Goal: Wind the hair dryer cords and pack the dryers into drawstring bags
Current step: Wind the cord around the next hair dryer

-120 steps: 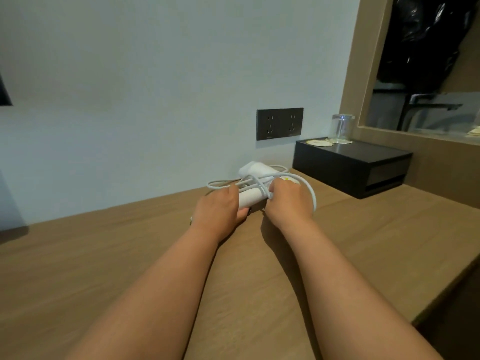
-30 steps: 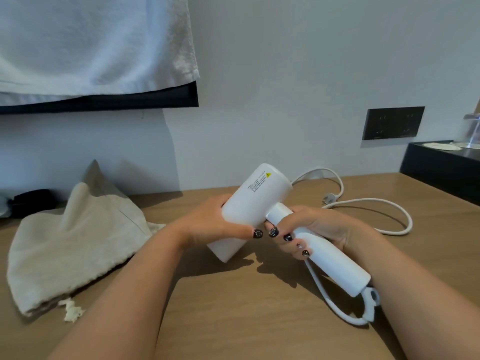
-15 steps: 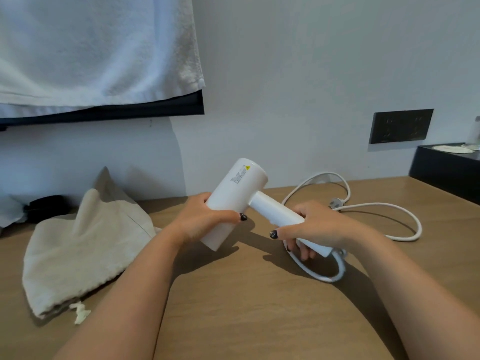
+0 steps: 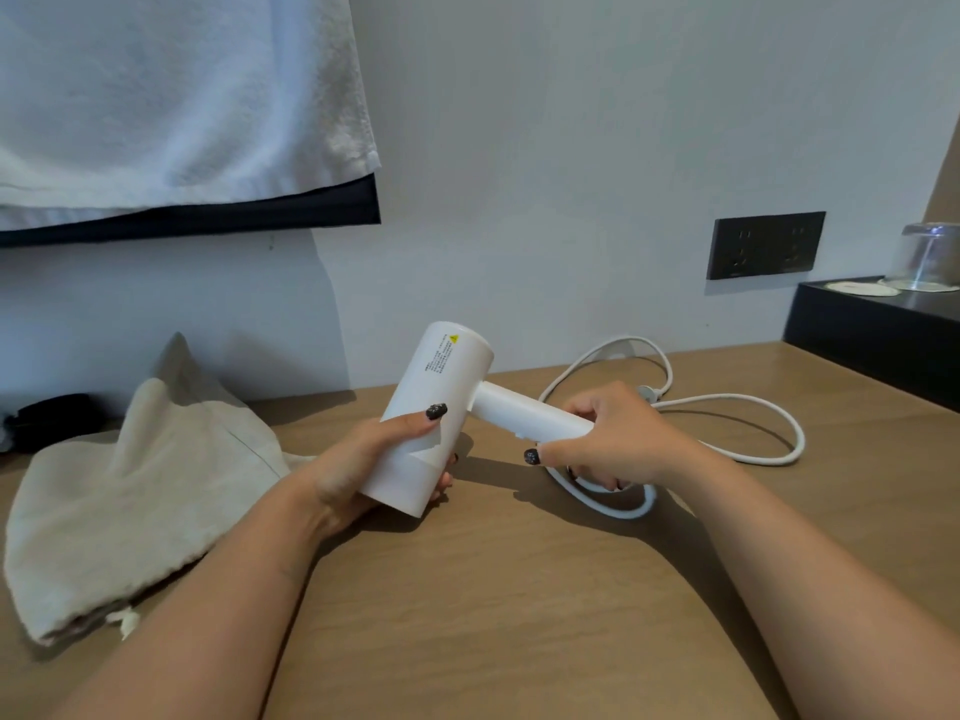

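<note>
My left hand grips the barrel of the white hair dryer, fingers curled round it w/ thumb on top. My right hand grips the handle, fingers closed round it. Dryer is held just above the worktop, near its middle. The cord is unwound, looping over the worktop toward the back edge & right. The cloth drawstring bag lies flat by the left edge, near the wall.
</note>
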